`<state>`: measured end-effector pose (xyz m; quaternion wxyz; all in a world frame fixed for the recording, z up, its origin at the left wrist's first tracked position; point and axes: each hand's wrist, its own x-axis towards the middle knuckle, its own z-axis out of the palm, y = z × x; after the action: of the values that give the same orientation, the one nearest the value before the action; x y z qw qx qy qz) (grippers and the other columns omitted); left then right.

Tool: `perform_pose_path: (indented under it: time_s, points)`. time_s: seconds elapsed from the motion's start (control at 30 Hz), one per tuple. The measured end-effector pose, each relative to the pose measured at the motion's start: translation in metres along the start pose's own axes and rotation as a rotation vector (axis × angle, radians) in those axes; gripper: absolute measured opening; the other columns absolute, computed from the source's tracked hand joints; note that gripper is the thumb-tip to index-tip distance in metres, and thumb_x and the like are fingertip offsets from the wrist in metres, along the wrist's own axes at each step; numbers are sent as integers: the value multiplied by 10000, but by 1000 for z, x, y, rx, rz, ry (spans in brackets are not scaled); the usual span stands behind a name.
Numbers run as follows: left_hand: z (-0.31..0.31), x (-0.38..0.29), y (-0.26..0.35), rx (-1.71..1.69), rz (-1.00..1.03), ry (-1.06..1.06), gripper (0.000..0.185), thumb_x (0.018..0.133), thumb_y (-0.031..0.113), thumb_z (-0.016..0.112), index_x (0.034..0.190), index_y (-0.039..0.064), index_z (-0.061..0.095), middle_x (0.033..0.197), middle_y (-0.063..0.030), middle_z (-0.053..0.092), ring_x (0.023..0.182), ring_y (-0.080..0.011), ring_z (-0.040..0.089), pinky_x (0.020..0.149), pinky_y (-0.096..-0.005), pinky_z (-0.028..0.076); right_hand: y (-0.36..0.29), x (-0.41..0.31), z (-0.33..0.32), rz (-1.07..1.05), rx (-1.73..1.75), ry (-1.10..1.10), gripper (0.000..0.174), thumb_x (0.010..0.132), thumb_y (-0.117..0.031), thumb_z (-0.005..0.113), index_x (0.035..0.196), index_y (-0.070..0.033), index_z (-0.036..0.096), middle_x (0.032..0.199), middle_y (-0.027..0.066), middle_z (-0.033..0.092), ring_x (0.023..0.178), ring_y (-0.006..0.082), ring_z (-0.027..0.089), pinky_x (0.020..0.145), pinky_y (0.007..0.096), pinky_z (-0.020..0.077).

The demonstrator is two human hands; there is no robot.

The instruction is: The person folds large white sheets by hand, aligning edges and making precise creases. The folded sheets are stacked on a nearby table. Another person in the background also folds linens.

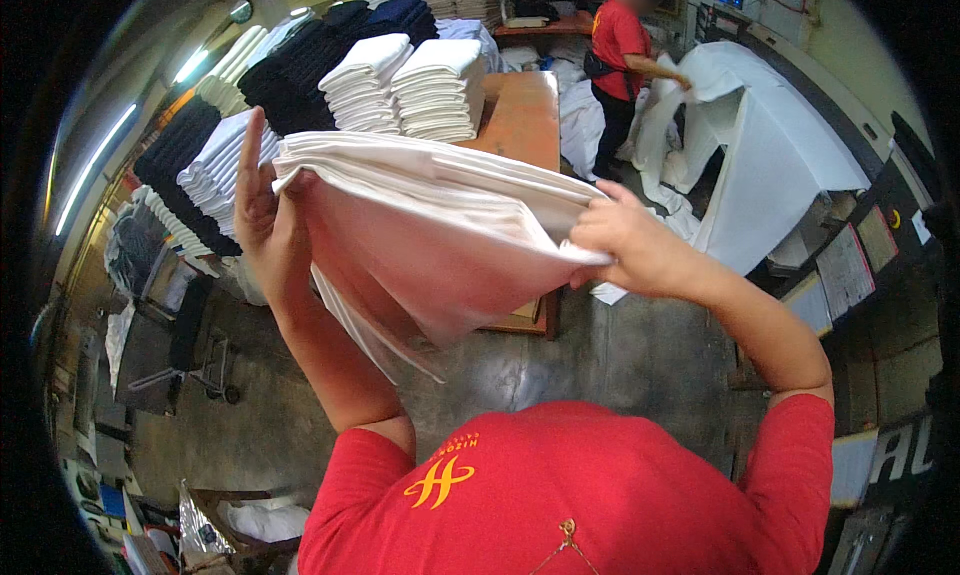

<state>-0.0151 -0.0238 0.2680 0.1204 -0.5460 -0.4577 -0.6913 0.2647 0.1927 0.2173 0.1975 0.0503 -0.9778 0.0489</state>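
A gathered white cloth stretches between my two hands in front of my chest, its layers bunched along the top and its lower part hanging loose. On the left, my left hand supports the cloth's end near the thumb, with a finger pointing up. My right hand is closed around the other end. Behind the cloth, folded white cloths stand in stacks on a brown table.
Stacks of black cloths rise at the upper left. A co-worker in red handles white fabric beside a large white-covered object. A wheeled cart stands at left; an open box lies at lower left.
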Motion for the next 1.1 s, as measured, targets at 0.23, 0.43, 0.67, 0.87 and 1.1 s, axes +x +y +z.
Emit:
perform_pose_path:
  time_s: [0.23,0.43,0.67,0.87,1.1]
  points:
    - [2,-30,-52,2,-120,123,581,937,152,632,1457,70,385,919,30,580,769,-21,498,771,-176,441,9,-11,16,-109,326,-238,257,875,-338,652,897,-96,570,918,98,641,1008,287,626,1133,596,162]
    - [17,-75,-65,21,-196,238,549,936,65,613,1444,52,405,972,13,602,823,-25,512,752,-164,424,45,5,17,160,131,-327,186,848,-230,669,798,-76,576,734,145,622,865,334,640,1107,611,215]
    - [19,-87,-78,0,-352,274,537,930,-29,566,1440,50,414,1118,0,574,882,-36,513,776,-174,433,46,-2,-15,-230,-59,312,171,706,-58,691,874,-89,686,705,51,636,880,205,628,1166,572,88]
    - [48,-98,-72,-29,-280,225,622,915,68,638,1464,28,347,1288,-66,537,1065,-114,542,900,-233,445,81,-12,-34,-151,-313,303,241,692,-18,681,918,-99,699,687,8,619,901,186,605,1162,598,60]
    - [75,-88,-74,-527,-349,192,679,901,110,656,1481,68,306,1288,-157,559,1090,-182,592,913,-317,515,101,-21,-51,-137,-412,410,182,743,-57,680,914,-115,702,668,-2,584,859,178,594,1133,636,111]
